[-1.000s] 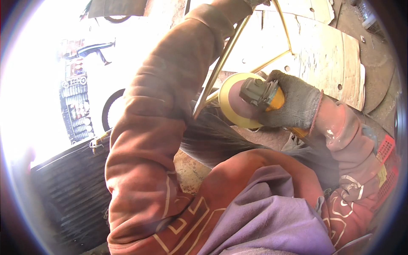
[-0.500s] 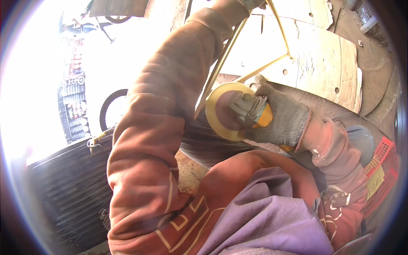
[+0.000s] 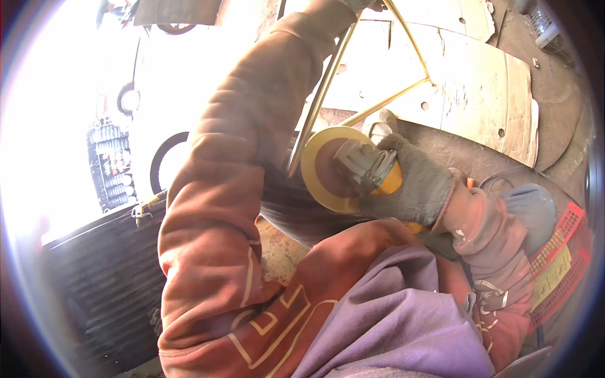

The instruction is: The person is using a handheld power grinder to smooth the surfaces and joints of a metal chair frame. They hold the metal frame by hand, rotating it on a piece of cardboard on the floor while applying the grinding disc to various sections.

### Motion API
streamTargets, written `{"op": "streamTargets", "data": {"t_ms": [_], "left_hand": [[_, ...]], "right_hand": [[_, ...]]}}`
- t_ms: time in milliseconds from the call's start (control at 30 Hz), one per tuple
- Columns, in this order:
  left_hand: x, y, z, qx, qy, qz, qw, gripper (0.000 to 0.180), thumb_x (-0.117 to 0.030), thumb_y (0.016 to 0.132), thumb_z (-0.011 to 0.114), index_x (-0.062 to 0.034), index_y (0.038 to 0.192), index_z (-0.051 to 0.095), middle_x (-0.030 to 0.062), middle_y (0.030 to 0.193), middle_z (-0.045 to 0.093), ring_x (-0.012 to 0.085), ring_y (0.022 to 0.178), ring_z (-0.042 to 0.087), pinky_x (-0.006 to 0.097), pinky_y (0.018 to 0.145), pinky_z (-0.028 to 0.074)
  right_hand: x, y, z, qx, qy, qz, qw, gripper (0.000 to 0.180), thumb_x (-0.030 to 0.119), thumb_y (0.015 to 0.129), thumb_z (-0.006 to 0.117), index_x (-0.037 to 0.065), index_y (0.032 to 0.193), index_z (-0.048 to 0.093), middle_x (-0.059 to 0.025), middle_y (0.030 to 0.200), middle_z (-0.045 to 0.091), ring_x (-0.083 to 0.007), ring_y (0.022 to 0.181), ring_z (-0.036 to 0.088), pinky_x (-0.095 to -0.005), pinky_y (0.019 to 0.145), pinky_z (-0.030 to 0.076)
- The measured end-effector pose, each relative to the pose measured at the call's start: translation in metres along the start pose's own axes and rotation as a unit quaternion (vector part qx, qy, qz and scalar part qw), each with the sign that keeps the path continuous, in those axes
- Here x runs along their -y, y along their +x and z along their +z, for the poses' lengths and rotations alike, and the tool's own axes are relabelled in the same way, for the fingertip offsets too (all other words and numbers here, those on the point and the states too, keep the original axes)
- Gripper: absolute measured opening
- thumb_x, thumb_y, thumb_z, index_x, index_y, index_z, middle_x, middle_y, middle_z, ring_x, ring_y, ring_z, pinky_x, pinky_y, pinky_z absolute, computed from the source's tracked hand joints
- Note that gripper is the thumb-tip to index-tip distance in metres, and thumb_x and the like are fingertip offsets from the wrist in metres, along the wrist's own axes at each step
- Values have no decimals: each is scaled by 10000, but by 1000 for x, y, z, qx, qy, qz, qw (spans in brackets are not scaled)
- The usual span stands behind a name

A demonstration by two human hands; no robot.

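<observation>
In my right hand (image 3: 413, 179), covered by a grey knit glove, is an angle grinder (image 3: 365, 165) with a yellow body and metal head. Its round disc (image 3: 320, 183), yellow at the rim and brown within, faces up beside a tube's lower end. My left hand (image 3: 364, 5), cut off by the top edge, is closed on a thin brass-coloured metal frame (image 3: 413, 45). One long tube (image 3: 322, 94) of the frame runs down along my left sleeve. Another tube (image 3: 386, 102) slants behind the disc to a corner joint. Whether disc and metal touch, I cannot tell.
Flat cardboard sheets (image 3: 469, 94) lie beneath the frame. A red plastic basket (image 3: 570, 220) stands at the right, a grey crate (image 3: 551, 31) at the far right. Dark ribbed panelling (image 3: 104, 283) is at the left. A wheel (image 3: 165, 164) shows in the glare beyond.
The grinder and my right hand have shifted slightly left. My left hand and the frame's upper part have moved a little left. Another wheel now shows in the bright background.
</observation>
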State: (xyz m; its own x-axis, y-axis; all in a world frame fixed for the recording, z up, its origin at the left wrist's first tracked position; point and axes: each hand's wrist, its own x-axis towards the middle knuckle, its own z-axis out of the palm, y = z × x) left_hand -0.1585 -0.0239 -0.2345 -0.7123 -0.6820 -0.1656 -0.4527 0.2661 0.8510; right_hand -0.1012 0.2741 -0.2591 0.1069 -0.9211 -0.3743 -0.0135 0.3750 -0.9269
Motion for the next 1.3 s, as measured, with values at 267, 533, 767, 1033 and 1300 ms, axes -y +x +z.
{"op": "streamTargets", "data": {"t_ms": [267, 533, 767, 1033, 1300], "left_hand": [[-1, 5, 6, 5, 21, 3, 1000, 315, -285, 853, 725, 30, 835, 716, 137, 705, 703, 220, 567, 680, 329, 557, 558], [0, 1, 3, -17, 22, -23, 999, 316, -270, 856, 713, 46, 862, 718, 143, 708, 702, 230, 607, 691, 338, 592, 573], [-18, -14, 12, 2, 46, 13, 999, 322, -285, 874, 722, 36, 856, 722, 130, 723, 697, 218, 634, 685, 339, 602, 569], [-66, -61, 44, 41, 161, 36, 985, 434, -389, 897, 705, 40, 959, 731, 188, 786, 723, 317, 766, 722, 450, 716, 553], [-41, -57, 86, 109, 131, 167, 971, 382, -389, 898, 679, -21, 927, 778, 154, 774, 734, 295, 758, 722, 428, 788, 566]], "right_hand": [[-22, 13, -10, -18, -32, -25, 999, 761, 400, 755, 876, -24, 1258, 493, -160, 1104, 706, -265, 1014, 713, -374, 895, 562], [-12, 5, -15, 84, -59, -45, 994, 384, 382, 983, 631, 132, 1266, 562, -13, 1191, 699, -190, 1181, 616, -423, 1104, 411], [-19, 0, -6, 42, -60, -57, 996, 447, 397, 925, 665, 111, 1260, 585, -90, 1112, 692, -250, 1078, 656, -409, 1043, 459], [19, -8, -35, 31, -65, 15, 997, 404, 272, 838, 765, 26, 1140, 656, -125, 984, 705, -267, 893, 711, -371, 778, 581], [-37, 22, -52, -2, -230, -121, 966, 258, 233, 894, 672, 77, 1095, 712, -127, 1105, 744, -308, 955, 732, -390, 820, 598]]}}
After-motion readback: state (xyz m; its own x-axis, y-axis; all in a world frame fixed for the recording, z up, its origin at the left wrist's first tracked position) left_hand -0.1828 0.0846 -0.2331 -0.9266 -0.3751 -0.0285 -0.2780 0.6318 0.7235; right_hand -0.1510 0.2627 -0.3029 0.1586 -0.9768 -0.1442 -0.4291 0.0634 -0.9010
